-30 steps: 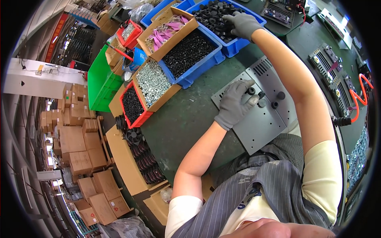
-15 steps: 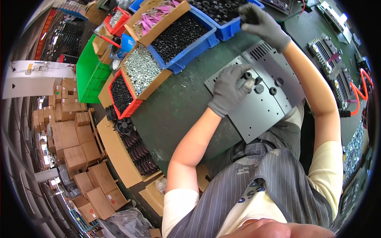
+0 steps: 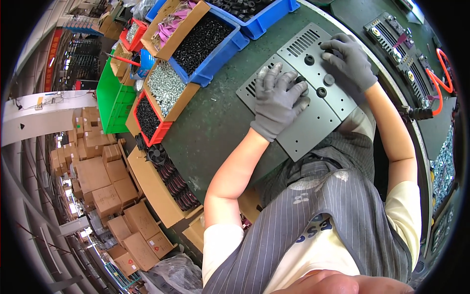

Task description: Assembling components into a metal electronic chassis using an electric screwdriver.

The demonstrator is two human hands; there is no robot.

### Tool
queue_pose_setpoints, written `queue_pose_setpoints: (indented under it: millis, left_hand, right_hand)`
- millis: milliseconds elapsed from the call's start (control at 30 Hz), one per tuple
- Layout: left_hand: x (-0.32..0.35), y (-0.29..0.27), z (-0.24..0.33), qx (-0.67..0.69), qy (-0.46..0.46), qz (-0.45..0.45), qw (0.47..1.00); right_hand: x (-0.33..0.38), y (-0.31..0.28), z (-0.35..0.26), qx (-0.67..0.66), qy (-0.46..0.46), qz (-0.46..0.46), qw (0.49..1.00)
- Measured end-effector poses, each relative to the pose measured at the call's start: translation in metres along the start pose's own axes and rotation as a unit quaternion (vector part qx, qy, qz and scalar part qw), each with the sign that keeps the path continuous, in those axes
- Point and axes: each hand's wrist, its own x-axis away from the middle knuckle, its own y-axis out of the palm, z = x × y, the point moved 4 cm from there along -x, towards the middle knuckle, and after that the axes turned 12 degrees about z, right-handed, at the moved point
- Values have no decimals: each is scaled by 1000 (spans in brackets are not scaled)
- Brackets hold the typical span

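Left hand (image 3: pixel 279 103), fingers spread, on left plate (image 3: pixel 306 125); right hand (image 3: pixel 347 60), grip unclear, over right plate (image 3: pixel 319 73), just right of a knob (image 3: pixel 309 60).

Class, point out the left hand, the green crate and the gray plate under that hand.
Left hand (image 3: pixel 276 103): head view, on the back of the hand.
Green crate (image 3: pixel 113 105): head view, on its side wall.
Gray plate (image 3: pixel 304 130): head view, on its bare top surface.
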Motion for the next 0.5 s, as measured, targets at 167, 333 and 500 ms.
queue_pose_setpoints:
  millis: [167, 333, 500]
  left_hand:
    - [1, 1, 7, -6, -8, 25, 1000]
    - [17, -18, 17, 60, -126, -66, 988]
    - [18, -19, 12, -54, -135, -44, 988]
  right_hand:
    - [23, -13, 5, 142, -37, 5, 989]
    - [35, -22, -3, 95, -81, -1, 992]
    - [43, -16, -21, 31, -201, -37, 978]
